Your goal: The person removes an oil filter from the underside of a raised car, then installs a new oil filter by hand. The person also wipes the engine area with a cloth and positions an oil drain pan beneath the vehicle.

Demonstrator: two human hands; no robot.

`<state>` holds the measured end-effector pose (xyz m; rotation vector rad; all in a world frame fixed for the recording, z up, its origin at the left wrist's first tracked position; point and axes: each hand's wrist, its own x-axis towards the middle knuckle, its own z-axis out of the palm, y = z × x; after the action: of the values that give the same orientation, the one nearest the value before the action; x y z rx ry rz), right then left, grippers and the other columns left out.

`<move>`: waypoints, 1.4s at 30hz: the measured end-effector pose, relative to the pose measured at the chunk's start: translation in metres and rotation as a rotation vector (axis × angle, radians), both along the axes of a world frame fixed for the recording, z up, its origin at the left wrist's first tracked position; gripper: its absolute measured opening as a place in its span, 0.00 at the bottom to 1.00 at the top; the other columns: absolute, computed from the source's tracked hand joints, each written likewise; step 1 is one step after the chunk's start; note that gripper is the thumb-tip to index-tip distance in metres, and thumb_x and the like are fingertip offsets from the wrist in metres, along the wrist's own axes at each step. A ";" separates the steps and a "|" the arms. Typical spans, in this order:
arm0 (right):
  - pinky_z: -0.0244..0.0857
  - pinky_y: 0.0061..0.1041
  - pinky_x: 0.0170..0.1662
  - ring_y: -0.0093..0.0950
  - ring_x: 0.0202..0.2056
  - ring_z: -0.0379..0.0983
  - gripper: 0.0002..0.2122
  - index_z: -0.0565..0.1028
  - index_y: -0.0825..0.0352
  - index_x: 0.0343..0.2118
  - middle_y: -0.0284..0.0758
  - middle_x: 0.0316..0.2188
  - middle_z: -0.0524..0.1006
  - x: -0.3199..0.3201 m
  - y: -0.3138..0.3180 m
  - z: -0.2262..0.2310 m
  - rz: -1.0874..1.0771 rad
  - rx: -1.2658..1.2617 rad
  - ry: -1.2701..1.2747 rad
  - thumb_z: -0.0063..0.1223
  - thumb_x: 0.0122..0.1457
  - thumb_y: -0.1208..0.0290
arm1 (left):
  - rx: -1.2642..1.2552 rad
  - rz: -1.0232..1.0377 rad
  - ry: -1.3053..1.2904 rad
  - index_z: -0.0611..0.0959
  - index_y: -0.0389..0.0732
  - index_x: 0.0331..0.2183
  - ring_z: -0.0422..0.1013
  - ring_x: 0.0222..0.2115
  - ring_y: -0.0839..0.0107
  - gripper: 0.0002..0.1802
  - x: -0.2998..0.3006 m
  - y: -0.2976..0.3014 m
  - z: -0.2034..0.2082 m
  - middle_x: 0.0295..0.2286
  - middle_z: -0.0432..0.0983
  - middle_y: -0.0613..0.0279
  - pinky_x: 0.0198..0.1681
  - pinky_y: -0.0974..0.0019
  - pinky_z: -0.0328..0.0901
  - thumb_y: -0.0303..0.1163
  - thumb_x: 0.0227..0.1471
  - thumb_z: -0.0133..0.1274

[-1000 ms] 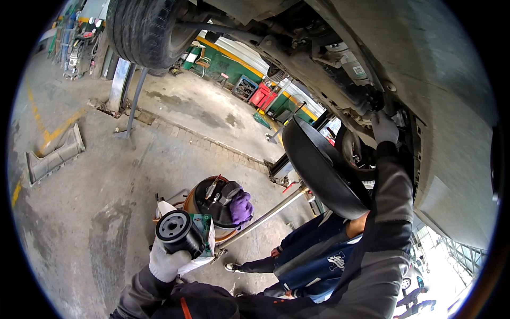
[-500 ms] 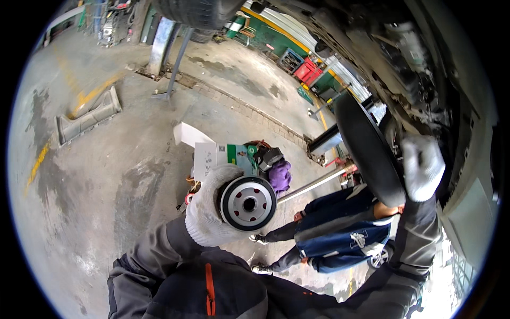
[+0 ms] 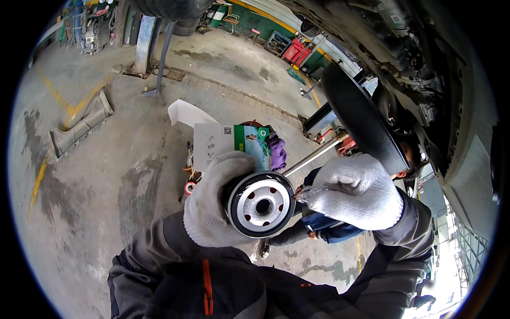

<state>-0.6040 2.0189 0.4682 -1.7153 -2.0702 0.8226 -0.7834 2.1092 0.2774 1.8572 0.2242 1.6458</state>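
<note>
An oil filter (image 3: 249,206), its silver end with a threaded centre hole and black rubber ring facing up, is in my left hand (image 3: 210,207). The white knitted glove wraps round its side. My right hand (image 3: 358,191), gloved alike, is closed beside it. Its fingertips come to the right edge of the black ring; they look dark and shiny, and whether they pinch something is unclear. Just beyond my left hand is an open carton (image 3: 212,143), white with a green picture panel. A purple cloth (image 3: 277,154) lies against its right side.
A raised vehicle's underside (image 3: 366,37) fills the upper right, with a large black tyre (image 3: 361,114) below it. Another person in a blue jacket (image 3: 337,228) stands close behind my right hand. A long grey panel (image 3: 82,125) lies on the floor at left, near a lift post (image 3: 144,45).
My right hand has come down and left from beside the vehicle to the filter's edge. The filter has shifted slightly right and appears larger. The view has turned a little.
</note>
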 end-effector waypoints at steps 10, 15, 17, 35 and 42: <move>0.67 0.20 0.33 0.14 0.28 0.72 0.07 0.79 0.71 0.32 0.30 0.24 0.79 -0.015 0.005 0.009 -0.162 -0.163 -0.010 0.61 0.62 0.71 | -0.051 -0.070 -0.056 0.73 0.32 0.51 0.73 0.47 0.49 0.47 -0.004 -0.006 -0.007 0.46 0.72 0.42 0.52 0.52 0.67 0.33 0.29 0.79; 0.67 0.21 0.33 0.15 0.28 0.72 0.08 0.80 0.70 0.33 0.31 0.24 0.79 -0.010 0.006 0.010 -0.042 -0.127 -0.122 0.60 0.62 0.70 | -0.014 -0.064 -0.068 0.73 0.31 0.51 0.73 0.48 0.48 0.47 -0.003 -0.003 -0.012 0.47 0.72 0.40 0.53 0.51 0.67 0.33 0.29 0.79; 0.67 0.21 0.32 0.16 0.27 0.72 0.08 0.80 0.70 0.33 0.32 0.23 0.79 -0.010 0.006 0.011 -0.030 -0.109 -0.127 0.60 0.62 0.69 | -0.010 -0.066 -0.063 0.72 0.31 0.51 0.73 0.48 0.47 0.48 -0.002 -0.002 -0.011 0.47 0.72 0.40 0.54 0.51 0.67 0.33 0.29 0.79; 0.63 0.24 0.27 0.19 0.23 0.69 0.13 0.78 0.70 0.29 0.32 0.19 0.74 -0.004 0.021 0.008 0.025 -0.119 -0.149 0.61 0.63 0.63 | 0.050 -0.183 -0.055 0.70 0.33 0.54 0.72 0.50 0.46 0.52 0.007 0.001 -0.018 0.48 0.72 0.40 0.54 0.48 0.66 0.35 0.28 0.80; 0.64 0.25 0.28 0.19 0.24 0.70 0.13 0.78 0.69 0.29 0.33 0.20 0.75 -0.006 0.019 0.017 0.066 -0.116 -0.247 0.61 0.62 0.63 | 0.106 -0.236 -0.064 0.69 0.33 0.56 0.71 0.51 0.45 0.54 0.009 0.006 -0.021 0.50 0.70 0.39 0.55 0.48 0.66 0.35 0.28 0.80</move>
<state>-0.6096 2.0381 0.4850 -1.9025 -2.2910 0.7991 -0.7748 2.1155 0.2563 1.8266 -0.1079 1.5756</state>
